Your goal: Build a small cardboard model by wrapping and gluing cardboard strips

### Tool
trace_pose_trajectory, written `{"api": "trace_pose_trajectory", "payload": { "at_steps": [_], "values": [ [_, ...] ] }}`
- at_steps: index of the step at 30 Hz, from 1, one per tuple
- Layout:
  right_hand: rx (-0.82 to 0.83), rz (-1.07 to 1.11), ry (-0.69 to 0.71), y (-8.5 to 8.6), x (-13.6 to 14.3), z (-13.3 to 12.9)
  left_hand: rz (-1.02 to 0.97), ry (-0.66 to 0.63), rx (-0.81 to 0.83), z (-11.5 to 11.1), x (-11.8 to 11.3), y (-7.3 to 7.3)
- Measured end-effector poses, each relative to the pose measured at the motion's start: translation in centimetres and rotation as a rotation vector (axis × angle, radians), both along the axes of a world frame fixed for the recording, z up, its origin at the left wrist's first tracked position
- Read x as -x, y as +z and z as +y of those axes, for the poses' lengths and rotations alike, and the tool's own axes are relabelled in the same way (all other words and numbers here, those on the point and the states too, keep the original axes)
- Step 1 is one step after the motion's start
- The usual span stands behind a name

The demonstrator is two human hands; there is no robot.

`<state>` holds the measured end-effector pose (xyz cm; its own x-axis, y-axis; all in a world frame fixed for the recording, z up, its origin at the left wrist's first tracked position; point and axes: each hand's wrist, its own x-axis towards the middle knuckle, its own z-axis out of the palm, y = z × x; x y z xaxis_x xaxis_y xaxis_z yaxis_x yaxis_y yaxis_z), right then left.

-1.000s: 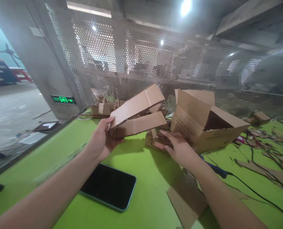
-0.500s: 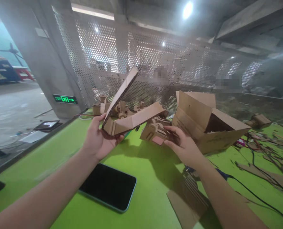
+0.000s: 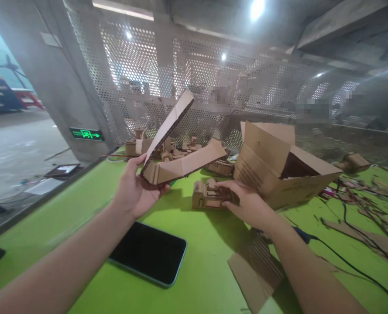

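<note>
My left hand (image 3: 138,187) is closed round the lower corner of a bent cardboard strip (image 3: 190,163), which makes a wide V above the table. One arm of the strip rises steeply; the other slants off to the right. My right hand (image 3: 246,200) grips the right end of a small cardboard model (image 3: 208,195), a boxy piece with raised parts on top, at the green table surface. My fingers cover part of that end. A smartphone (image 3: 151,253) with a dark screen lies in front of my left hand.
An open cardboard box (image 3: 288,189) stands right of my right hand. Several cardboard models (image 3: 170,148) line the table's back. Flat cardboard pieces (image 3: 255,270) lie beneath my right forearm. A black cable (image 3: 351,266) and cardboard scraps (image 3: 370,200) spread over the right side.
My right hand has lowered the small cardboard model toward the table and levelled it out. My left hand and the bent strip have hardly moved.
</note>
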<state>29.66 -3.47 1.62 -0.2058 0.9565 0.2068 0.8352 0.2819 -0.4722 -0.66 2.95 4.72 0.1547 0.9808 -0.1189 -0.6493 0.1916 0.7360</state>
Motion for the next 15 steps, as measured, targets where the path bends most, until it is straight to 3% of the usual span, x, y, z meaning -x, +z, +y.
{"api": "trace_pose_trajectory", "payload": {
  "at_steps": [4,15],
  "values": [
    [-0.03,-0.024,0.037,-0.32,0.12,0.07,0.021,0.018,-0.037,-0.13,-0.06,0.11],
    [-0.058,-0.069,-0.068,-0.08,0.33,0.17,0.01,0.018,-0.044,0.03,-0.13,0.02]
  ]
}}
